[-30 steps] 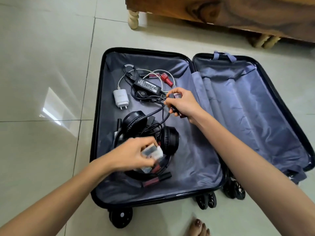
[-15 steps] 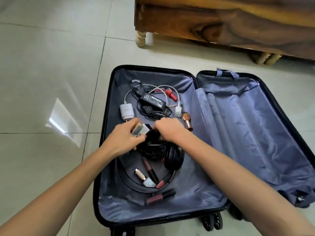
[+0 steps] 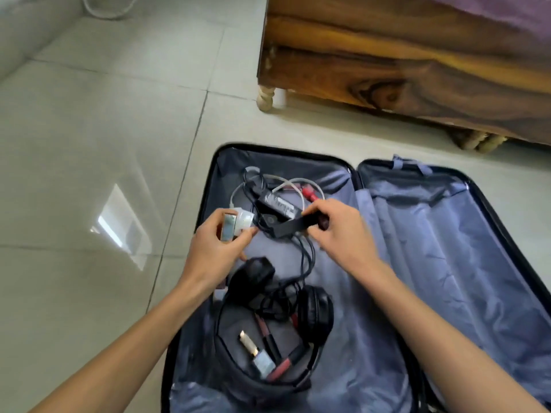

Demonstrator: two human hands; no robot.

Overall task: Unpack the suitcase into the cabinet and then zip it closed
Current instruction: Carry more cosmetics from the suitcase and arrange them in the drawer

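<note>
Left grip [image 3: 220, 248] pinches small box [image 3: 229, 226]; right grip [image 3: 343, 234] holds black adapter [image 3: 293, 227] above suitcase [image 3: 447, 263]

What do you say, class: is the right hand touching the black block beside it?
Touching. The head view shows the right hand pinching an end of the black block between thumb and fingers.

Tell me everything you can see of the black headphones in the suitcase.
The headphones are black, over-ear, with two thick padded cups that look like soft leatherette and a thin headband curving toward the viewer. They lie flat on the grey lining in the left half of the open suitcase. A black cable tangles between the cups, and lipstick tubes lie inside the headband loop. Neither the left hand nor the right hand holds them.
</note>
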